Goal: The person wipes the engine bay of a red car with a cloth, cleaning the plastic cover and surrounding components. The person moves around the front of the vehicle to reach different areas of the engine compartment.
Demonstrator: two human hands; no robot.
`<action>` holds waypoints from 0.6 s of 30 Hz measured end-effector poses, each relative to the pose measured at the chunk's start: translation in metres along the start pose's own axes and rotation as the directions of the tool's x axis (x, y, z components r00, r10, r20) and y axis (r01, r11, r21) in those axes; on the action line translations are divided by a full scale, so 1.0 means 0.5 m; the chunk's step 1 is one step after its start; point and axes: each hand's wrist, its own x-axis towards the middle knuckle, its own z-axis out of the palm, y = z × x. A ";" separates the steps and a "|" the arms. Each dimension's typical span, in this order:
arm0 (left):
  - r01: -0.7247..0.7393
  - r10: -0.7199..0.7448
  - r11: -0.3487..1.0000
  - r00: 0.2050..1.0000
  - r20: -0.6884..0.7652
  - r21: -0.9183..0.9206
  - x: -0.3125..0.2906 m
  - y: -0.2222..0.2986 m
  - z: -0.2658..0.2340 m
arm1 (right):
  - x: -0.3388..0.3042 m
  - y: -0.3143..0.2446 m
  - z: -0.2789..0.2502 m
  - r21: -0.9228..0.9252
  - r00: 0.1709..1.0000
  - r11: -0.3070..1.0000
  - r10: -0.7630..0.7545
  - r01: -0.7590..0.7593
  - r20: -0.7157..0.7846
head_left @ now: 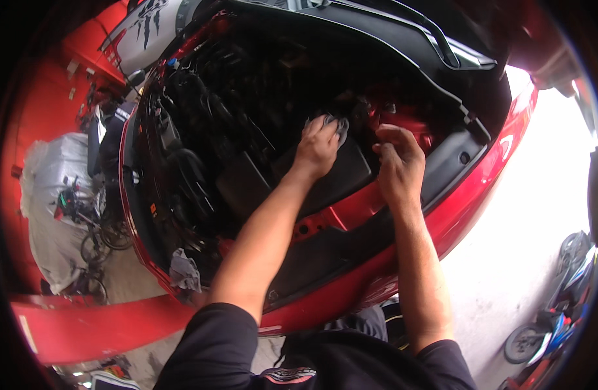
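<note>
I lean over the engine bay of a red car (357, 208). My left hand (317, 149) is closed around a crumpled grey cloth (342, 131), above a black box-shaped cover (341, 172). To its right, my right hand (401, 162) hovers near the red inner body panel (403, 123). Its fingers are loosely bent, with a gap to the thumb and nothing visible between them. Another black box (243, 182) sits left of the cover. Deep shadow hides much of the engine area beyond my hands.
A second grey cloth (184, 270) lies on the car's front left edge. Black trim (451, 159) runs along the right side. A detached red panel (104, 328) is at lower left. Bicycles (94, 253) stand at left, and a blue motorbike (552, 331) at lower right.
</note>
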 end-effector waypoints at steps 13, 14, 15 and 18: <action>-0.134 0.137 0.982 0.991 -0.012 0.132 0.025 -0.125 0.063 | 0.011 -0.007 0.007 -0.279 0.959 0.943 -0.232 0.182 -0.161; -0.112 0.109 0.989 0.993 0.038 0.097 0.017 -0.116 0.088 | 0.007 0.003 -0.008 -0.260 0.964 0.958 -0.174 0.119 -0.200; -0.151 0.149 0.989 0.981 0.126 0.004 -0.008 -0.111 0.071 | 0.006 0.006 -0.018 -0.275 0.974 0.958 -0.135 0.081 -0.184; 0.031 0.015 0.990 0.946 0.323 -0.137 -0.165 -0.069 -0.052 | -0.004 0.019 -0.032 -0.221 0.996 0.975 -0.005 -0.016 -0.091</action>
